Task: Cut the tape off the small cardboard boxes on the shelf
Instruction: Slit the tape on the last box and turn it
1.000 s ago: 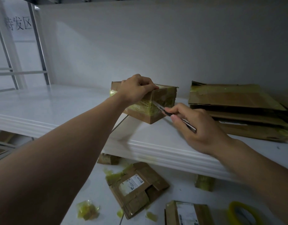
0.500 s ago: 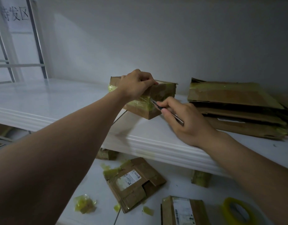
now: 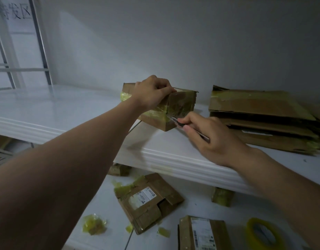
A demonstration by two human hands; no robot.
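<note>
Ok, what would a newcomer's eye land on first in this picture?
Centre frame, the left hand grips the top of a small cardboard box wrapped in yellowish tape on the white shelf, while the right hand holds a thin knife with its tip at the box's near corner. To its right lies a stack of flattened cardboard; below the shelf, an opened box, tape scraps and a tape roll lie scattered.

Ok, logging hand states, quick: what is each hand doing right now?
Left hand: closed, gripping the top of the small cardboard box.
Right hand: closed, holding a thin knife, blade against the box's tape.
</note>
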